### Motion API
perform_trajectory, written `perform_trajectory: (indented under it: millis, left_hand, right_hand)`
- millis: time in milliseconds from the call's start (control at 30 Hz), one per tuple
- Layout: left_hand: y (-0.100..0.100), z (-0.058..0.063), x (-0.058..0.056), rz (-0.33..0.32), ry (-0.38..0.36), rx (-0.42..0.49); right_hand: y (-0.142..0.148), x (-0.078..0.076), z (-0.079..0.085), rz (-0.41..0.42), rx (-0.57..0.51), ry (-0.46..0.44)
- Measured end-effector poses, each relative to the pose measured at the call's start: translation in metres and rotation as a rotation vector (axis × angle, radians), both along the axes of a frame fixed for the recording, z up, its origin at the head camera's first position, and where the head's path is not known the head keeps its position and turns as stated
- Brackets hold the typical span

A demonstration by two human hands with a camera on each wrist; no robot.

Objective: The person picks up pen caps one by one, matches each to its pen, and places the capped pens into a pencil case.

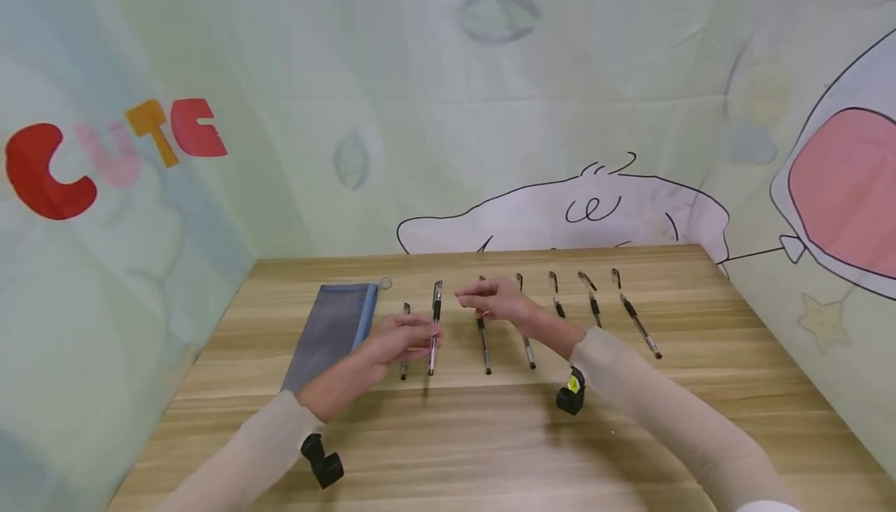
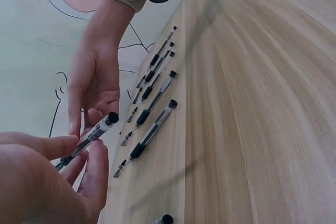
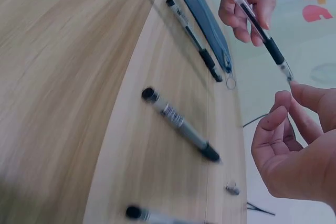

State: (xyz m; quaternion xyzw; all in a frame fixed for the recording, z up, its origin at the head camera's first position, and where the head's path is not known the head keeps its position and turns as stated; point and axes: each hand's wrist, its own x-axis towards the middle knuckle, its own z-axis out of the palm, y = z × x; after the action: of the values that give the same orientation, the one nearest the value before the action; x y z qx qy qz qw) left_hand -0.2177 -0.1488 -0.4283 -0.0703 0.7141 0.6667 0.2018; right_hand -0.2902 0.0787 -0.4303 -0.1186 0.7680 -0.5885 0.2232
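Note:
My left hand (image 1: 397, 340) pinches a clear gel pen (image 1: 437, 311) with a black grip between thumb and fingers, holding it above the table. The pen's capped end points away from me; in the right wrist view this end (image 3: 286, 70) lies close to the right fingertips. My right hand (image 1: 498, 299) is just right of the pen, apart from it in the head view, with its fingers loosely bent and nothing visible between them. Below the left hand lies another capped pen (image 1: 404, 372), partly covered by it.
A blue-grey mesh pencil case (image 1: 325, 329) with a zipper lies at the left. Several uncapped pens (image 1: 640, 325) lie in a row to the right, their caps (image 1: 616, 278) beyond them. A printed curtain (image 1: 315, 107) hangs behind the wooden table (image 1: 434, 450).

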Motion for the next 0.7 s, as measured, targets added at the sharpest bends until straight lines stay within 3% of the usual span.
perform_trajectory:
  millis: [167, 300, 700]
  left_hand:
    - [0.004, -0.002, -0.003, 0.042, -0.028, 0.006]
    - [0.008, -0.002, -0.006, 0.039, -0.044, 0.011]
    - [0.010, -0.008, -0.015, 0.073, -0.021, -0.060]
  right_hand:
    - [0.020, -0.002, -0.004, 0.010, 0.000, -0.010]
    - [0.038, -0.001, -0.006, -0.012, 0.041, 0.000]
    - [0.073, 0.004, -0.010, -0.024, 0.029, -0.051]
